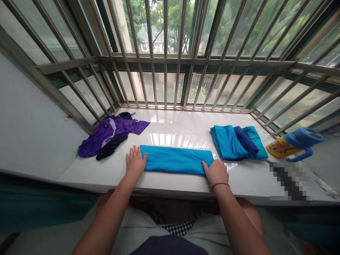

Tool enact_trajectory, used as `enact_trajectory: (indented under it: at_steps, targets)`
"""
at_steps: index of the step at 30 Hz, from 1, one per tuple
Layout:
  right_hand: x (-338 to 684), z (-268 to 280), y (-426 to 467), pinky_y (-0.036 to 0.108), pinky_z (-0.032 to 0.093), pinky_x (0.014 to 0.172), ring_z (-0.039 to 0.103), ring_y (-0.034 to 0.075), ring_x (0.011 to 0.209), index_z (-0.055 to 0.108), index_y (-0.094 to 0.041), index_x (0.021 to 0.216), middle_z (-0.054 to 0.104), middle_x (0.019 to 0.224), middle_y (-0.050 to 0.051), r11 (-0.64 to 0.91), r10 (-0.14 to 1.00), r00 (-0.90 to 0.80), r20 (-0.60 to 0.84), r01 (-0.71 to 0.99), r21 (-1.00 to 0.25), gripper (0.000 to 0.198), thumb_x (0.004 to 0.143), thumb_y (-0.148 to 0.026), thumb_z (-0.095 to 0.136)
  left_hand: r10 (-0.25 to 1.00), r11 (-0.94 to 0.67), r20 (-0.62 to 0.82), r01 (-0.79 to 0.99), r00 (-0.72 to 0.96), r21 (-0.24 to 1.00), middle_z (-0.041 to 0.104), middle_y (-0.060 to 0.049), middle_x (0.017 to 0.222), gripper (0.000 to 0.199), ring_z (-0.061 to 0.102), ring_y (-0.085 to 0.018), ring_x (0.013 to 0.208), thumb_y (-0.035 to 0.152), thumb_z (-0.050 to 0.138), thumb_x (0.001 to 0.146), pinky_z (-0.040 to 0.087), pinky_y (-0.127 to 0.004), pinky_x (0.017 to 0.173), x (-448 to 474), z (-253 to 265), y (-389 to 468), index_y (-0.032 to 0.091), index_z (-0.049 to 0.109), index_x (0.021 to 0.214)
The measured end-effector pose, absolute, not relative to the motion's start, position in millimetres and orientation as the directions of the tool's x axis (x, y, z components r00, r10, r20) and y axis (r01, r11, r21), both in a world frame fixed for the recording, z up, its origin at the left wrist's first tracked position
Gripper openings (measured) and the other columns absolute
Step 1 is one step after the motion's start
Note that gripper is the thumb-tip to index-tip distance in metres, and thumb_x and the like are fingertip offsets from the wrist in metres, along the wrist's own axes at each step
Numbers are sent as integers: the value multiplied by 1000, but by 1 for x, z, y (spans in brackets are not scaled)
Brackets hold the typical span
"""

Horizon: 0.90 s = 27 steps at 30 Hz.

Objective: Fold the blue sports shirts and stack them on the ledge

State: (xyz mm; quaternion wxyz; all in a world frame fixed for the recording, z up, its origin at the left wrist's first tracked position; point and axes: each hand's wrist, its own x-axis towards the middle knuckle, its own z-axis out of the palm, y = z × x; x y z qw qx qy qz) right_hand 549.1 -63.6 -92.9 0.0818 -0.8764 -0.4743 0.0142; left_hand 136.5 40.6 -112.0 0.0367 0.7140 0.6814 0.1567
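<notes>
A bright blue garment (175,160), folded into a long flat strip, lies on the white tiled sill in front of me. At its left end rests my left hand (136,161), with fingers stretched out and the thumb touching the cloth's edge. My right hand (216,171) is closed at the opposite end; its thumb presses on the top of the cloth and the bent fingers are partly hidden. A dark band circles that wrist. Small creases run across the fabric near the right thumb.
To the left lies a crumpled purple and black garment (117,127). Folded blue clothes (230,141) sit at the right, beside a yellow and blue bottle (285,144) with a handle. A pixelated dark object (289,182) is near the front edge. Metal window bars (165,85) border the sill.
</notes>
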Motion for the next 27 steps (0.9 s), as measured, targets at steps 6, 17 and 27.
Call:
enact_trajectory:
  at_steps: [6, 17, 27]
  targets:
    - [550, -77, -47, 41, 55, 84, 76, 35, 97, 78, -10, 104, 76, 104, 26, -453, 890, 432, -144, 871, -191, 46, 103, -48, 52, 797, -584, 358, 772, 487, 251, 48, -17, 171, 55, 42, -35, 160, 36, 43, 111, 28, -62, 134, 221, -112, -24, 17, 53, 161]
    - [512, -22, -18, 34, 51, 71, 75, 31, 89, 67, -19, 125, 78, 99, 13, -308, 894, 433, 113, 778, -548, 48, 92, -53, 64, 717, -697, 321, 634, 619, 335, 53, -17, 167, 42, 46, -35, 158, 42, 56, 108, 31, -61, 133, 261, -127, -70, 20, 66, 142]
    - [350, 37, 40, 31, 45, 78, 71, 27, 98, 63, -23, 124, 77, 110, 9, 53, 974, 61, 218, 877, -478, 25, 102, -35, 64, 747, -665, 344, 640, 569, 385, 69, -19, 147, 44, 57, -38, 147, 34, 62, 103, 38, -63, 131, 265, -134, -70, 21, 67, 144]
